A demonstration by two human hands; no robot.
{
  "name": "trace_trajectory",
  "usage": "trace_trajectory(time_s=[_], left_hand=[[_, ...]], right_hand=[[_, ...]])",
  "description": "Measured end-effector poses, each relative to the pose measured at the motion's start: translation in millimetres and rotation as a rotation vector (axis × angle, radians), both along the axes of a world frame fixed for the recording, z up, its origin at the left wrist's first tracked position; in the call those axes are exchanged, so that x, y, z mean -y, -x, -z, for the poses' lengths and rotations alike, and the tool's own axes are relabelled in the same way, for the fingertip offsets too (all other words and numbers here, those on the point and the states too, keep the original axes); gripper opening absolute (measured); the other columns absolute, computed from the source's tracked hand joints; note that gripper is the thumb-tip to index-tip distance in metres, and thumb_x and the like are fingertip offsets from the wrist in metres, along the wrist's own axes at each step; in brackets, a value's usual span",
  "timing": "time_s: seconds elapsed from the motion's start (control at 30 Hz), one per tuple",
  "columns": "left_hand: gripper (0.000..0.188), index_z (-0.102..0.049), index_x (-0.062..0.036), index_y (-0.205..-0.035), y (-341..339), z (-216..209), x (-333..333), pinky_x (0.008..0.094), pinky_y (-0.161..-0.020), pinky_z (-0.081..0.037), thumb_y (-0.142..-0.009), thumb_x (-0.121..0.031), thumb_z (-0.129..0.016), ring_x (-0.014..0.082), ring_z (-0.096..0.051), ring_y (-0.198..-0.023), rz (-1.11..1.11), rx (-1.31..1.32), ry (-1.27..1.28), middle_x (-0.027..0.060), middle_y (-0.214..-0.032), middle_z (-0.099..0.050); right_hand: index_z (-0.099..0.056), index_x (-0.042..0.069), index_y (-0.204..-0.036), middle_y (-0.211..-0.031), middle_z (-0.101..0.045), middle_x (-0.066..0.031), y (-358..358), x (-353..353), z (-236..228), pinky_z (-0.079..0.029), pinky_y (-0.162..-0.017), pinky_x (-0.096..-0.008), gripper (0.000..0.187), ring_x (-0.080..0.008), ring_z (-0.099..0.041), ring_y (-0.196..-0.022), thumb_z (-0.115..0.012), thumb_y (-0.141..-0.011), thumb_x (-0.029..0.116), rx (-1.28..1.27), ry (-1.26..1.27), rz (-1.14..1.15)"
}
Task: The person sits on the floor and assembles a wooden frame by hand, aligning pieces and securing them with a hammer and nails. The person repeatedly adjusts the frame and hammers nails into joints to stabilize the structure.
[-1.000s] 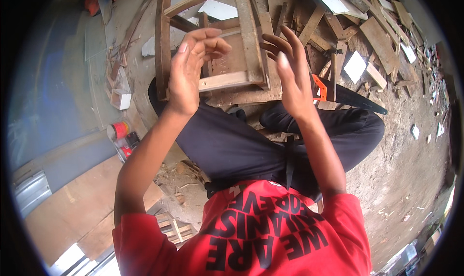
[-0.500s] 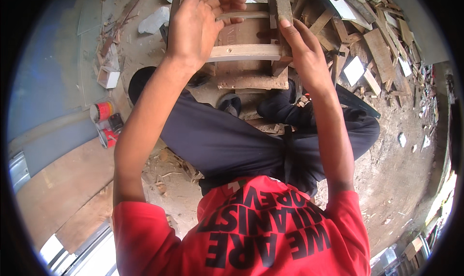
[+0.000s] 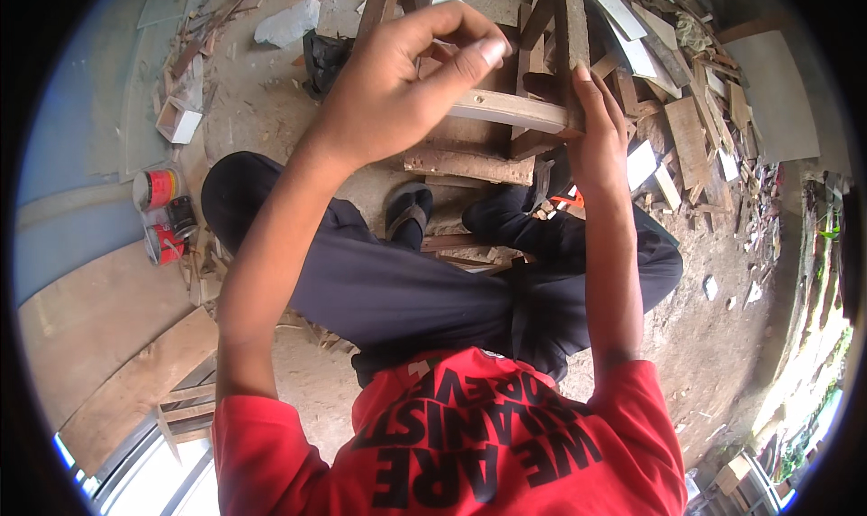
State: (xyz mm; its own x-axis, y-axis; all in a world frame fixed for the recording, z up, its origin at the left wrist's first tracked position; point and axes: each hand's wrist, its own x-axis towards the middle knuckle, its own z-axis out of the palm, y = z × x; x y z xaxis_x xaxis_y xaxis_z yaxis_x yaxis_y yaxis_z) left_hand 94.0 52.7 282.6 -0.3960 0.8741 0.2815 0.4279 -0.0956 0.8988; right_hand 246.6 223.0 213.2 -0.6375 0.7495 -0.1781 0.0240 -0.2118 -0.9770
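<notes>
A wooden frame (image 3: 571,42) of upright rails and a pale crosspiece (image 3: 515,110) stands in front of me at the top of the view. My right hand (image 3: 598,132) grips its right rail near the joint with the crosspiece, thumb on the near face and the other fingers mostly hidden. Above the crosspiece's left part, my left hand (image 3: 406,83) is raised with its fingers curled toward the thumb. Whatever may be between those fingertips is too small to make out. Below the crosspiece lies a thick, rough-edged wooden block (image 3: 470,166), close to my feet.
Scrap wood (image 3: 691,137) and white offcuts pile up at the right. Red-labelled tins (image 3: 164,243) stand at the left beside large boards (image 3: 99,308). A pale chunk (image 3: 287,24) and a black plastic bag (image 3: 323,65) lie beyond my left knee. An orange-handled tool (image 3: 569,198) rests near my right foot.
My left hand has come rightward and lower, its spread fingers now curled to the thumb. The frame's right rail appears farther right and lower, with my right hand still on it.
</notes>
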Motion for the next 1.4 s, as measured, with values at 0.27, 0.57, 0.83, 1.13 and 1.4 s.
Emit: trace_trajectory(time_s=[0.27,0.57,0.83,1.13,1.4], left_hand=[[0.018,-0.068,-0.0028,-0.106,1,-3,1,0.0287,-0.087,-0.047,-0.096,-0.016,-0.062,0.0103,-0.060,-0.093,0.030,-0.239,-0.030,0.0018,-0.097,-0.068],[0.018,-0.067,0.0001,-0.110,4,-16,9,0.0263,-0.087,-0.047,-0.097,-0.011,-0.061,0.0124,-0.062,-0.096,-0.047,-0.227,-0.134,0.0056,-0.099,-0.069],[0.017,-0.064,0.0016,-0.104,64,59,57,0.0308,-0.078,-0.051,-0.096,-0.013,-0.062,0.0151,-0.064,-0.081,-0.762,0.262,-0.605,0.0086,-0.090,-0.067],[0.034,-0.066,-0.0015,-0.114,95,369,98,0.0449,-0.092,-0.051,-0.089,-0.024,-0.066,0.0380,-0.066,-0.107,-0.897,0.047,0.654,0.0237,-0.111,-0.069],[0.027,-0.068,-0.0092,-0.105,25,393,46,0.0508,-0.088,-0.053,-0.092,-0.025,-0.051,0.0401,-0.065,-0.104,-0.750,0.024,0.840,0.0215,-0.106,-0.069]], right_hand=[[-0.048,-0.008,-0.140,-0.134,-0.059,-0.0180,-6,-12,8,-0.047,-0.096,-0.0322,0.075,-0.0225,-0.056,-0.123,-0.061,-0.095,0.051,0.010,-0.059,-0.173],[-0.048,-0.005,-0.141,-0.132,-0.060,-0.0164,-6,-3,9,-0.051,-0.089,-0.0328,0.070,-0.0219,-0.056,-0.123,-0.058,-0.097,0.048,-0.036,-0.128,-0.142],[-0.044,-0.003,-0.145,-0.142,-0.052,-0.0181,-4,-8,33,-0.045,-0.099,-0.0390,0.084,-0.0281,-0.049,-0.131,-0.065,-0.088,0.054,0.031,0.087,0.085],[-0.053,-0.002,-0.130,-0.121,-0.061,-0.0245,-23,-23,63,-0.054,-0.090,-0.0399,0.054,-0.0334,-0.066,-0.106,-0.064,-0.079,-0.017,-0.023,-0.842,-0.069],[-0.053,-0.001,-0.133,-0.118,-0.064,-0.0152,-21,-17,36,-0.047,-0.101,-0.0434,0.048,-0.0266,-0.063,-0.110,-0.052,-0.100,0.033,-0.325,0.167,-0.167]])
